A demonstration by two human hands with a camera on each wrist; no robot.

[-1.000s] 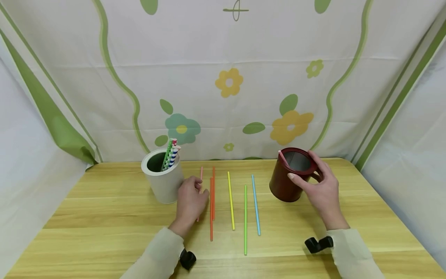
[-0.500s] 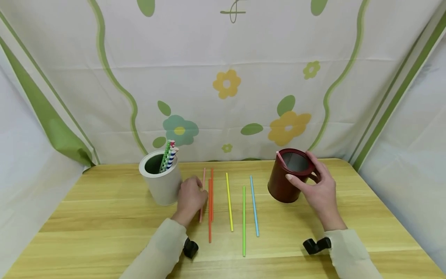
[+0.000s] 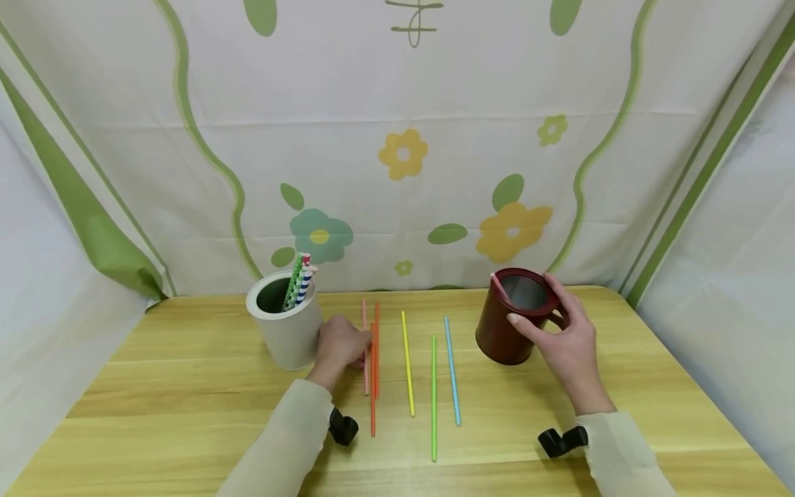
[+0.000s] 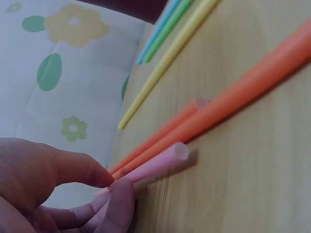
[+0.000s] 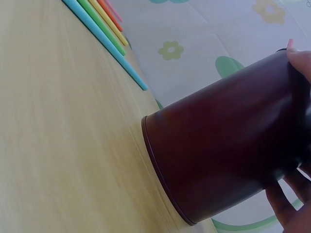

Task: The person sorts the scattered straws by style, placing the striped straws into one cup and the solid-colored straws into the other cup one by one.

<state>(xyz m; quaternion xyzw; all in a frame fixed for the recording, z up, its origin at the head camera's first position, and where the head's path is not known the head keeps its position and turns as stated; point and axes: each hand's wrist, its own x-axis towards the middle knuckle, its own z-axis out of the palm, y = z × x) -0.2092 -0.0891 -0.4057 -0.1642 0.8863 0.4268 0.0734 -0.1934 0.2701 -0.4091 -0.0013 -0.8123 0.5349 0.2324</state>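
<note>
My left hand (image 3: 338, 347) is beside the orange straws. Its thumb and a finger pinch a pink straw (image 4: 160, 163), which lies low over the wood in the left wrist view. Right of it lie two orange straws (image 3: 373, 414), then a yellow straw (image 3: 408, 366), a green straw (image 3: 434, 407) and a light blue straw (image 3: 453, 373). My right hand (image 3: 570, 342) grips a dark red mug (image 3: 504, 335) by its rim and handle side. Another pink straw (image 3: 499, 288) leans inside that mug. In the right wrist view the mug's base rests on the table.
A white cup (image 3: 288, 338) stands just left of my left hand, holding several patterned paper straws (image 3: 299, 284). The wooden table (image 3: 155, 414) ends at a floral curtain (image 3: 354, 172) behind, with more cloth at both sides.
The pink straw has swung nearly straight and shifted right, close to the orange straws. My left hand has turned over it. The right hand stays on the mug.
</note>
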